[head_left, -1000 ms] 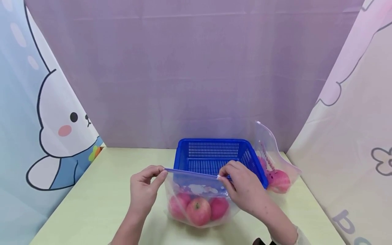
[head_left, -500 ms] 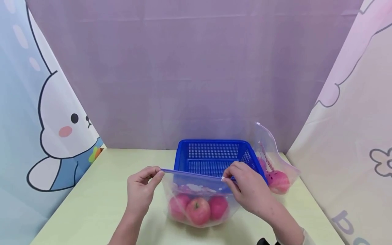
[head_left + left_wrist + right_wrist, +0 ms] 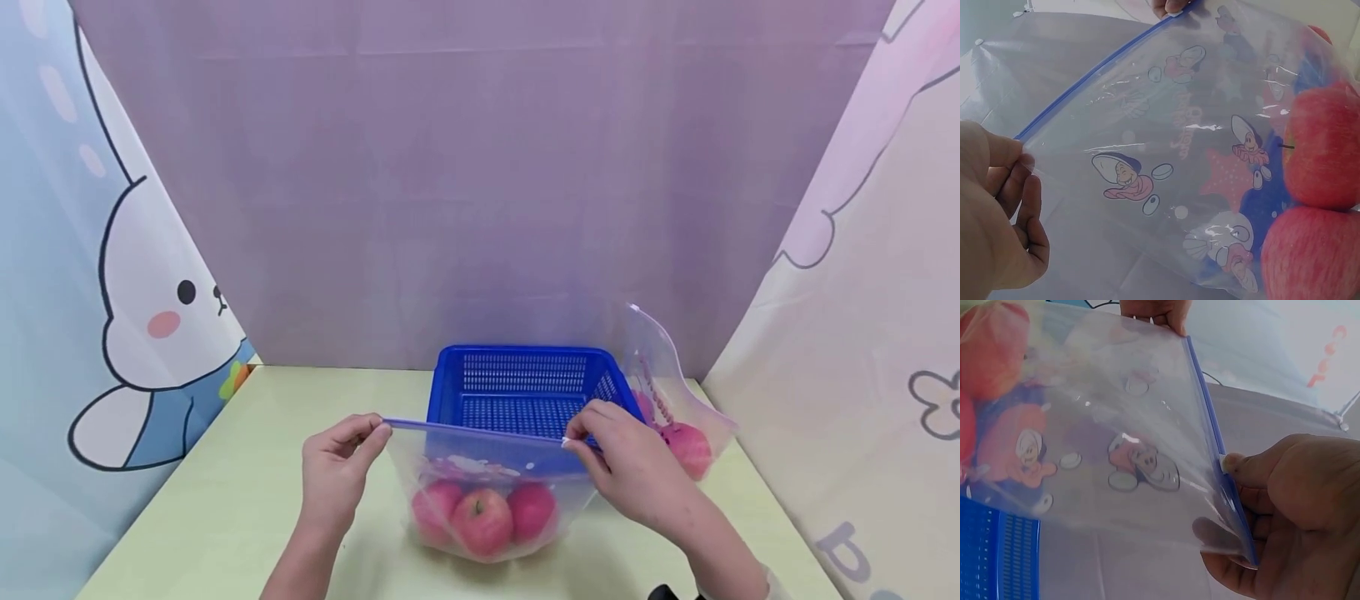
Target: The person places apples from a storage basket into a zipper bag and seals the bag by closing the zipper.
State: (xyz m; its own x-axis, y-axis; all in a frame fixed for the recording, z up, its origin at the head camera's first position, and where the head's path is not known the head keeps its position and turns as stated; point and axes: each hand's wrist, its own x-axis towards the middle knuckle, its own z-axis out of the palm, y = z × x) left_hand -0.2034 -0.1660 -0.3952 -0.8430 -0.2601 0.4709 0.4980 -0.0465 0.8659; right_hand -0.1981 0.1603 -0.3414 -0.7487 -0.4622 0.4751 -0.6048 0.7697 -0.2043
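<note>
A clear slider zip bag (image 3: 405,471) with cartoon prints and a blue-purple zip strip (image 3: 465,431) hangs between my hands. Several red apples (image 3: 482,523) lie in its bottom, close over the table. My left hand (image 3: 333,475) pinches the left end of the strip between thumb and forefinger. Towards the other end, my right hand (image 3: 630,467) pinches the small white slider (image 3: 1225,464); in the right wrist view the thumb presses on it, with the strip's end running on past it in front of the curled fingers.
Behind the bag stands a blue plastic basket (image 3: 525,358) with slotted walls. To its right is another clear zip bag (image 3: 667,358), with red apples (image 3: 690,450) inside, its top standing up. A pale table (image 3: 202,500) lies beneath, enclosed by printed curtains and a purple backdrop (image 3: 450,183).
My right hand has moved right along the zip strip with the slider. My left hand has shifted a little left with its corner, so more strip shows between the hands.
</note>
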